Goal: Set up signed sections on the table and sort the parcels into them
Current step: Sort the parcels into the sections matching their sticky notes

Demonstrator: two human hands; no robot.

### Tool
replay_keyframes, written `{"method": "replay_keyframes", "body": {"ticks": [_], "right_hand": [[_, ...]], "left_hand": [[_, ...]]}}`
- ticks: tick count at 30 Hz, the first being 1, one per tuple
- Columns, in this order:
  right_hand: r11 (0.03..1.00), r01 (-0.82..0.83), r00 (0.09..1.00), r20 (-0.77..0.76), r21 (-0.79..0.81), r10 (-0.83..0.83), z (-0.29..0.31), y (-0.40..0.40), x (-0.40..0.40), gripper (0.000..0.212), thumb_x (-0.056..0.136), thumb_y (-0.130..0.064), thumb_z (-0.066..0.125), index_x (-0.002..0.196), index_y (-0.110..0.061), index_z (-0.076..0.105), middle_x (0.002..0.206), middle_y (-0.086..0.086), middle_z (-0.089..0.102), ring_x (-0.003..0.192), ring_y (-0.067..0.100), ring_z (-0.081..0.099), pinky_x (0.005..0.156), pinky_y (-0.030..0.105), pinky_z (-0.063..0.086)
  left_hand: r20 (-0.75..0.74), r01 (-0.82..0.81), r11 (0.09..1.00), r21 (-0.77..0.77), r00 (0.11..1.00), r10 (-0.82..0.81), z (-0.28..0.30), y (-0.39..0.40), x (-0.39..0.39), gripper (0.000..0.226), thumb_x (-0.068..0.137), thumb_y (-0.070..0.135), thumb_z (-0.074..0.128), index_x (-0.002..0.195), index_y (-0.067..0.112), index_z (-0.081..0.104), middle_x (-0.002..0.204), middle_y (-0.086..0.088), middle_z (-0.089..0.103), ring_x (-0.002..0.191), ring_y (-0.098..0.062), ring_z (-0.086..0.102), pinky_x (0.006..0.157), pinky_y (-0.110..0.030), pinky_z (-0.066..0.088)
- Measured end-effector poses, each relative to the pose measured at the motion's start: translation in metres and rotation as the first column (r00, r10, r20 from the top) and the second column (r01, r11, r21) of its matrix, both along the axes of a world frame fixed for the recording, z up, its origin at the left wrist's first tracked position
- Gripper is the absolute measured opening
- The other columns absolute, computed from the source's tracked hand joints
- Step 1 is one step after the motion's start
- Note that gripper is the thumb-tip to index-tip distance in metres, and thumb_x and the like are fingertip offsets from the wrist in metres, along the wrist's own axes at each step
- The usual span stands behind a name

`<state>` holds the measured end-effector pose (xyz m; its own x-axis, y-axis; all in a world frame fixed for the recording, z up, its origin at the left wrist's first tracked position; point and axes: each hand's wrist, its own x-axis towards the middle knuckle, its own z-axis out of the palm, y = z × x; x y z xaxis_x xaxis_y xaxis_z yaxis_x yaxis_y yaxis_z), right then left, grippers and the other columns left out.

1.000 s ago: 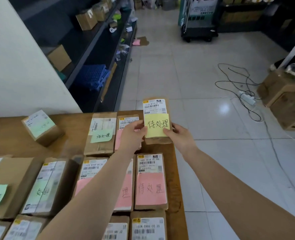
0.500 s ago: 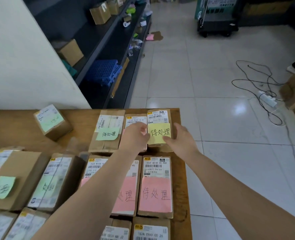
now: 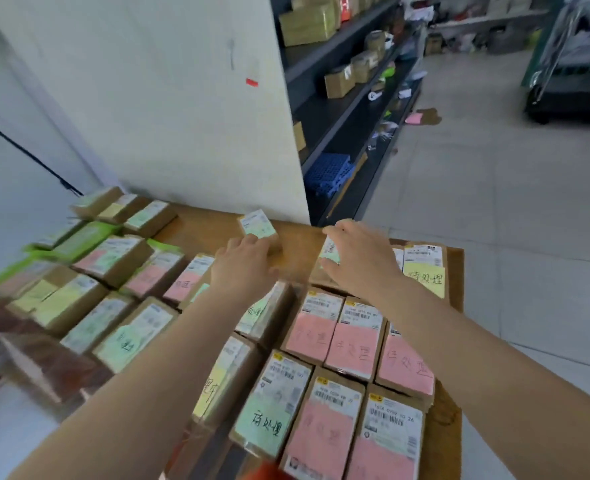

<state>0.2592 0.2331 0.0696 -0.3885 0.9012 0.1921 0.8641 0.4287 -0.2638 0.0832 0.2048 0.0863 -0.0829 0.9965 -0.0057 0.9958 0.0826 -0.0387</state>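
From the head view, brown parcels lie packed in rows on the wooden table (image 3: 300, 251), each with a white barcode label and a coloured sticky note. On the yellow-note parcel (image 3: 424, 268) at the far right corner the handwriting reads 待处理; the same words show on a green-note parcel (image 3: 269, 407) near the front. The pink notes (image 3: 352, 348) in the middle row carry faint writing of the same shape, too pale to read surely. One front label shows "26" at the end of a printed code; the other print is too small.

The left hand (image 3: 243, 268) reaches toward a small box (image 3: 257, 228) standing apart at the far edge, fingers loosely bent just short of it, holding nothing. The right hand (image 3: 359, 261) hovers with fingers spread over a green-note parcel (image 3: 330, 254), hiding most of it.

The parcels at far left are smeared by motion blur. Something red at the bottom edge is cut off.
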Motion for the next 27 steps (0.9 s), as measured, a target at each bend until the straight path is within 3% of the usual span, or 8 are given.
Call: {"method": "replay_keyframes", "body": {"ticks": [5, 12, 27], "right_hand": [[0.994, -0.078, 0.990, 0.122, 0.082, 0.068, 0.021, -0.026, -0.059, 0.050, 0.092, -0.047, 0.045, 0.134, -0.021, 0.043, 0.130, 0.002, 0.050, 0.116, 0.024, 0.047, 0.092, 0.040, 0.041], [0.994, -0.089, 0.975, 0.211, 0.067, 0.073, 0.039, -0.057, -0.142, 0.054, 0.094, -0.047, 0.042, 0.141, -0.021, 0.036, 0.139, 0.005, 0.043, 0.122, 0.027, 0.043, 0.094, 0.040, 0.037], [0.977, 0.209, 0.941, 0.279, -0.036, -0.191, 0.018, -0.080, -0.287, 0.042, 0.096, -0.032, 0.036, 0.137, -0.021, 0.041, 0.135, 0.006, 0.046, 0.122, 0.028, 0.043, 0.092, 0.040, 0.035]], "left_hand": [[-0.069, -0.037, 0.997, 0.061, 0.997, 0.041, 0.023, -0.039, -0.057, 0.051, 0.092, 0.041, 0.048, 0.138, 0.021, 0.038, 0.140, -0.003, 0.043, 0.131, -0.027, 0.036, 0.104, -0.040, 0.031], [-0.083, -0.033, 0.992, 0.119, 0.996, 0.043, 0.031, -0.079, -0.149, 0.048, 0.091, 0.040, 0.047, 0.134, 0.020, 0.042, 0.136, -0.002, 0.045, 0.127, -0.026, 0.039, 0.100, -0.041, 0.034], [-0.053, 0.198, 0.972, 0.130, 0.980, -0.192, 0.013, -0.065, -0.294, 0.048, 0.091, 0.038, 0.047, 0.135, 0.019, 0.039, 0.137, -0.003, 0.046, 0.127, -0.026, 0.040, 0.100, -0.040, 0.035]]}}
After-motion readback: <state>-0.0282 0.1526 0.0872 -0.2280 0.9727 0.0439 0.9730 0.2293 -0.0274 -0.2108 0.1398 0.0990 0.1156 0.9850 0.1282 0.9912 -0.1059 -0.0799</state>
